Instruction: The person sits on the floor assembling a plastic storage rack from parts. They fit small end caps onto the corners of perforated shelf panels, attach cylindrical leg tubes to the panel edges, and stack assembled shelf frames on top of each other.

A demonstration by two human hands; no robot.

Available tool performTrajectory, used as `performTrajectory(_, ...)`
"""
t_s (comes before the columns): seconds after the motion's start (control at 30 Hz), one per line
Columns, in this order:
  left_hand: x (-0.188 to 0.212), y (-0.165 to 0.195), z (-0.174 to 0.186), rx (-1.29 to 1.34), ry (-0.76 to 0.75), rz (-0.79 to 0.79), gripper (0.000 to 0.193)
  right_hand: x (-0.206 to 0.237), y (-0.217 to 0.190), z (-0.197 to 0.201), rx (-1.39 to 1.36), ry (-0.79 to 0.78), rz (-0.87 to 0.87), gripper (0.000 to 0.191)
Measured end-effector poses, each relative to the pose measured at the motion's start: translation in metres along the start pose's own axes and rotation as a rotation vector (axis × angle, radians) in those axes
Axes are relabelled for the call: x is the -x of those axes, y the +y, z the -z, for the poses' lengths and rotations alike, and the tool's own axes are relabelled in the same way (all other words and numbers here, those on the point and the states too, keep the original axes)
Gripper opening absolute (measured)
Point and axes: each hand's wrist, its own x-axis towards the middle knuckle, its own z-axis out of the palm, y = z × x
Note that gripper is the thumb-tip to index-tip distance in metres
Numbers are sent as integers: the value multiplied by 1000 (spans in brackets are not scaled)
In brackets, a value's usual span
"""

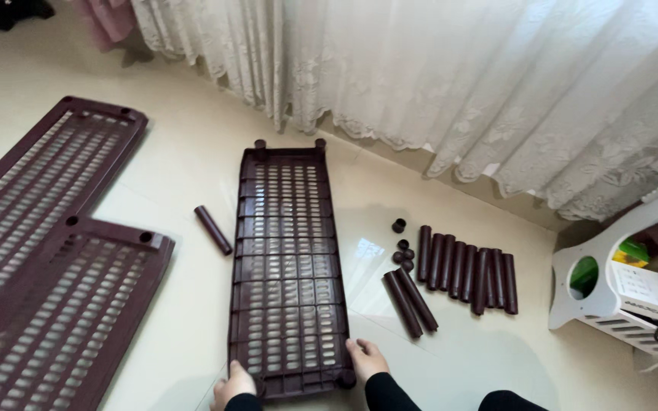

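Your left hand (231, 385) and right hand (365, 359) clamp the near end of the slatted brown shelf panel (288, 266) lying on the floor (184, 160), while the white rack (611, 293) at right holds green and yellow items.

Slatted shelf panel (287, 266) flat on floor (184, 160) straight before me, long axis running away toward curtain (436, 76). My left hand (231, 384) on its near left corner, my right hand (365, 359) on near right corner. Single tube (213, 229) just left of panel. Two more panels (47, 251) far left, overlapping. Row of tubes (466, 275) right of panel, small caps (403, 251) between. Storage unit (626, 293) at far right.
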Motion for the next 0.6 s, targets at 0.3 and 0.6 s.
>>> performTrajectory(0.3,77,136,-61,154,-96,-926,51,-91,-43,70,121,500,277,38)
performTrajectory(0.6,137,225,-179,165,-761,-1010,51,-193,-104,109,-109,372,274,46)
